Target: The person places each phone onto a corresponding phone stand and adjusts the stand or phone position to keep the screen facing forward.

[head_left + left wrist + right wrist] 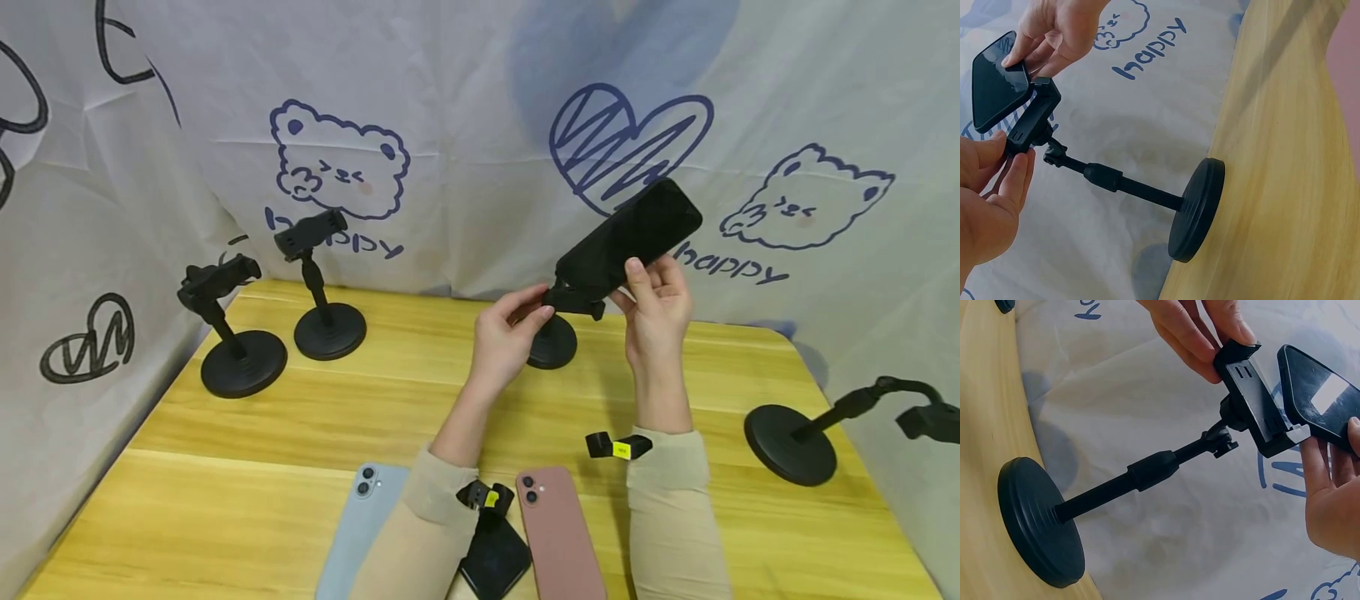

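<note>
My right hand [660, 308] grips a black smartphone [637, 237] by its lower edge, thumb on the glossy screen and fingers behind. The phone is tilted, its lower end close beside the clamp [1254, 403] of a black phone stand [553, 343]. With thumb and fingers my left hand [502, 337] pinches one end of that clamp. In the right wrist view the clamp's cradle is bare, and the phone sits just off its far end. The stand's pole [1147, 190] rises from a round base [1200, 212] on the table.
Two more black phone stands [243, 362] [330, 331] stand at the back left, another stand [791, 444] at the right. Near the front lie a light blue phone [367, 512], a pink phone [558, 533] and a black phone [495, 557]. A printed cloth [465, 167] hangs behind the wooden table [247, 467].
</note>
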A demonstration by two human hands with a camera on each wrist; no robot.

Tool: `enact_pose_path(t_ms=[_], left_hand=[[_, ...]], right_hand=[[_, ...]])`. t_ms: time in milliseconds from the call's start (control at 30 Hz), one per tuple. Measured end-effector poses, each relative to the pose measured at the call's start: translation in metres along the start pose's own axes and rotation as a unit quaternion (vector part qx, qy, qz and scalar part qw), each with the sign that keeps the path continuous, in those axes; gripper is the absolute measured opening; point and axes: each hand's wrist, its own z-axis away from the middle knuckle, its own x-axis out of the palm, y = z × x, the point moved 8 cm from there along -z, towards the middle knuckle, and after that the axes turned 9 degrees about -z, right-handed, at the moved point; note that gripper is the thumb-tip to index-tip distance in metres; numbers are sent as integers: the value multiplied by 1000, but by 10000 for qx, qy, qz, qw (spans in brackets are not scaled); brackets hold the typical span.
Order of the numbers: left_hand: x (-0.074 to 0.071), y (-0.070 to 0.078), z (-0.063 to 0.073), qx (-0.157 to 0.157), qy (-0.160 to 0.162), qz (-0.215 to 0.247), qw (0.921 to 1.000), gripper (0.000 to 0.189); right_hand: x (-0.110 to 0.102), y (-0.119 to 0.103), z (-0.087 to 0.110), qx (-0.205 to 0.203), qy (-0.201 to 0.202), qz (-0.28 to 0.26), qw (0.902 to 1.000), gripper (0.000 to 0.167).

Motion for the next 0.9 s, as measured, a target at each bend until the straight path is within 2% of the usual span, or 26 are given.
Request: enact_pose_path(t_ms=[133, 367, 667, 900], left_hand=[[0, 1, 0, 10, 3, 48, 10000, 32], [-1, 2, 0, 57, 15, 88, 9999, 31], [-1, 1, 1, 64, 9, 56, 10000, 31], [-1, -1, 1, -84, 53, 122, 9999, 31]], right_hand=[[0, 3, 0, 104, 16, 8, 9999, 28], [-3, 8, 1, 204, 32, 357, 9992, 24], [2, 10, 2, 291, -289, -57, 9991, 21], [6, 13, 4, 278, -387, -48, 9989, 18]])
